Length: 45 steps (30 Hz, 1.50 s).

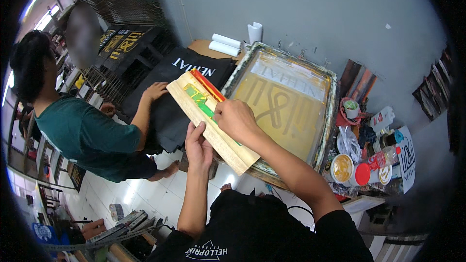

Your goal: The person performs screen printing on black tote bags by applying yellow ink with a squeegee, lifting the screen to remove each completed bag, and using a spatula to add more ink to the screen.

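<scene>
A long wooden squeegee (179,92) with a red blade edge and a green patch along its face is held up at a slant. My left hand (194,144) grips its lower edge, the thumb lying against the wood. My right hand (235,119) is closed against the squeegee's face, over the green patch; whatever its fingers pinch is hidden. Beyond it lies a screen printing frame (331,99) with yellowish mesh, a looped design and lettering. Just left of the frame, black printed fabric (160,90) rests on the worktable.
At left a co-worker in a green shirt (90,133) has one hand on the black fabric. Tubs of ink (342,167), bottles (381,158) and a red basket (342,118) crowd the right side. White paper rolls (224,44) lie by the wall. A rack (116,0) stands at far left.
</scene>
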Tool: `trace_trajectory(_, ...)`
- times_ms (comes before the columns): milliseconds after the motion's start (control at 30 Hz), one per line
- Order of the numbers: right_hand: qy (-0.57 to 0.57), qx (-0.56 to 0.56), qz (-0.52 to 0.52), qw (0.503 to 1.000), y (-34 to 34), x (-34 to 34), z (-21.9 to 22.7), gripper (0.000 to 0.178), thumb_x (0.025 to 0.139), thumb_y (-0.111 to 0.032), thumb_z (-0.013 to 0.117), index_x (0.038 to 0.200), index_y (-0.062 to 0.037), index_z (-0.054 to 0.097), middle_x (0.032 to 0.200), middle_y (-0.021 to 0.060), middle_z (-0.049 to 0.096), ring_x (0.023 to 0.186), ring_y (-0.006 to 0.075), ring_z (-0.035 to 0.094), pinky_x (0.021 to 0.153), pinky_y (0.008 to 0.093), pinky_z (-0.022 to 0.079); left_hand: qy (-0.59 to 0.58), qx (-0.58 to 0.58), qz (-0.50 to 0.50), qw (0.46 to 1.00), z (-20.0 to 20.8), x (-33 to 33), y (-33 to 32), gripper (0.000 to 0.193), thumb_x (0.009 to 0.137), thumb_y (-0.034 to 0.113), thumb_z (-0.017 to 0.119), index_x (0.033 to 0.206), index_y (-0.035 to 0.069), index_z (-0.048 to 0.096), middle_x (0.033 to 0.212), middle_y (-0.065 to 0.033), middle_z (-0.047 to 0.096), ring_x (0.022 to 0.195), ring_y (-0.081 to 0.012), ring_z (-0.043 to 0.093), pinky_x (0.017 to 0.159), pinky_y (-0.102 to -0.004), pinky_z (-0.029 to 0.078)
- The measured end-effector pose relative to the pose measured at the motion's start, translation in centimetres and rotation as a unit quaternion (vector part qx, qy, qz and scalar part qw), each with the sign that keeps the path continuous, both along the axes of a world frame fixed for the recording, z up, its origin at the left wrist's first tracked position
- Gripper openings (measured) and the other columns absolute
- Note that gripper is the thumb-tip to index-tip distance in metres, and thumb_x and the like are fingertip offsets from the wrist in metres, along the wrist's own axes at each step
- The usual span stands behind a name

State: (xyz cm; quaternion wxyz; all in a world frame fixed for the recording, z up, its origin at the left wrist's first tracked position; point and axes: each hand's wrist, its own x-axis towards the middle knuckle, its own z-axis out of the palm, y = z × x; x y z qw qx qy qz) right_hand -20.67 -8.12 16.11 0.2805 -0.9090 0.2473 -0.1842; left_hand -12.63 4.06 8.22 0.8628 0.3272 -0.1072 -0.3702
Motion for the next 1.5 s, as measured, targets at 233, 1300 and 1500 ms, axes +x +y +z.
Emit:
trace_trajectory(233,-0.202,0.141,0.007,0.969,-0.8,-2.0,1.0,0.026,0.085,-0.02,0.075,0.1,0.0011,0.072,0.088,0.0141,0.073,0.082,0.0231,0.071,0.074,0.0351,0.054,-0.004,-0.021,0.06,0.998,-1.7,7.4,2.6,0.042,0.095,0.01,0.057,0.133,-0.003,0.045,0.127,-0.0173,0.06,0.118,-0.0267,0.06,0.106,-0.0411,0.047)
trace_trajectory(1300,-0.259,0.329,-0.507,0.753,5.3,-29.1,-8.6,0.034,0.094,-0.021,0.069,0.119,0.0019,0.066,0.093,0.0067,0.069,0.07,0.009,0.062,0.055,0.0218,0.049,-0.007,-0.05,0.258,0.965,0.4,34.5,19.2,0.041,0.101,0.007,0.052,0.14,-0.006,0.047,0.145,-0.0208,0.05,0.135,-0.0307,0.048,0.116,-0.0515,0.033)
trace_trajectory(1500,-0.266,0.333,-0.516,0.744,5.0,-30.0,-9.2,0.033,0.092,-0.021,0.07,0.117,0.0004,0.067,0.091,0.0069,0.07,0.071,0.0094,0.062,0.055,0.0217,0.049,-0.079,0.037,0.351,0.932,2.7,37.1,19.4,0.043,0.101,0.009,0.054,0.14,-0.008,0.046,0.146,-0.021,0.049,0.136,-0.0314,0.046,0.116,-0.0522,0.033)
